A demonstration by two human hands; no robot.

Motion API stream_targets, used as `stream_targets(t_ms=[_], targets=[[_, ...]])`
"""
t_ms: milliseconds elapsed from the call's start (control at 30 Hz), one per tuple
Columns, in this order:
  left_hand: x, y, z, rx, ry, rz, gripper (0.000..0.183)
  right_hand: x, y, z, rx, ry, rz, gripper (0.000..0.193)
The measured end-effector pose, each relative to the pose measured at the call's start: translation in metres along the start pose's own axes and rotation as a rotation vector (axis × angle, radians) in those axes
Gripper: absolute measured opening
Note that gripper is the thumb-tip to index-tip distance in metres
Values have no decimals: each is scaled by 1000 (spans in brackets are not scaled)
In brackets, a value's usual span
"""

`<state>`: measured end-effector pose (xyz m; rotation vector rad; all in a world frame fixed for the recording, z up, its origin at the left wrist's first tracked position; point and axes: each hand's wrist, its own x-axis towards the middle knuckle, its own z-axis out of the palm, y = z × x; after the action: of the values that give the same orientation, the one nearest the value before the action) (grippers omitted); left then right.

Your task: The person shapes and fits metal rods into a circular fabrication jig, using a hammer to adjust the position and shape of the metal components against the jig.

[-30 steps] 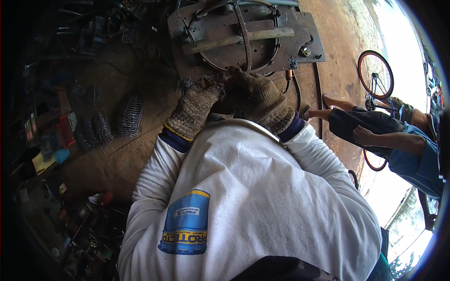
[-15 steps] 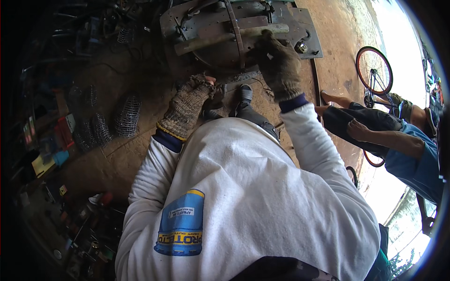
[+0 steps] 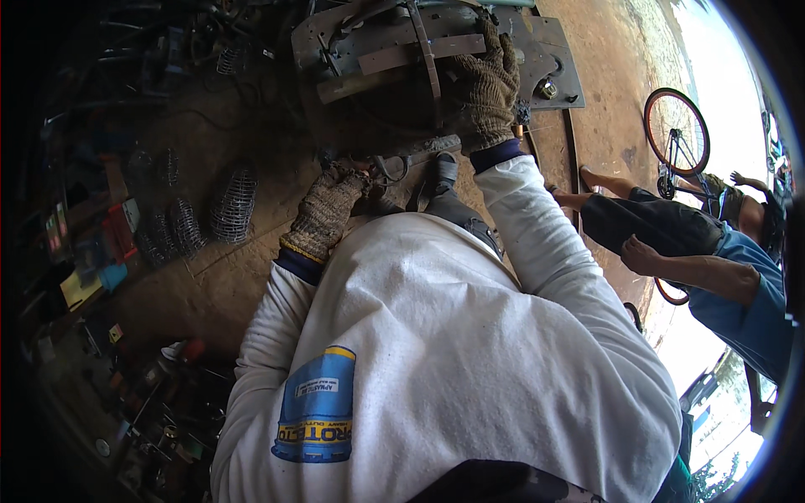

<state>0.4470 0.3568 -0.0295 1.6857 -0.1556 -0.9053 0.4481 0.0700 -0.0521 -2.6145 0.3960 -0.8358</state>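
Observation:
My left hand [image 3: 323, 210], in a knitted brown-grey glove, is low in front of my belly. Its fingers are curled by a dark metal piece with a curved hook [image 3: 392, 170], and what they hold is hard to make out. My right hand [image 3: 490, 88], gloved alike, reaches over a steel plate bench [image 3: 553, 50] with its fingers stretched forward. Beside it lie a flat metal bar [image 3: 419, 54] and a round bar [image 3: 344, 88]. A curved metal strap [image 3: 424, 63] crosses over them. Just below the right glove's edge shows a small copper-coloured tip [image 3: 519, 131].
Coiled wire springs [image 3: 233, 210] stand on the floor at left, with dark metal parts around. A brass-coloured nut [image 3: 547, 89] sits on the bench. On the right are another person [image 3: 704, 251] and a bicycle [image 3: 673, 130]. My shoe [image 3: 444, 172] is under the bench edge.
My right hand has moved forward over the bench and its fingers have straightened. The flat bar now shows more plainly, the round bar less. My left hand has shifted slightly down and left.

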Motion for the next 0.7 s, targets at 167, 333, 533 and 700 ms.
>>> stream_targets(t_ms=[167,333,533,700], targets=[[5,-11,-6,312,-18,113,21,3,0,0,-44,-29,-6,48],[8,-27,-11,154,-3,90,20,6,-10,-6,-16,-12,-19,49],[-3,39,-1,526,243,405,29,-1,4,2,51,22,-60,48],[48,72,-15,554,376,770,36,-2,3,3,-4,1,-64,47]])
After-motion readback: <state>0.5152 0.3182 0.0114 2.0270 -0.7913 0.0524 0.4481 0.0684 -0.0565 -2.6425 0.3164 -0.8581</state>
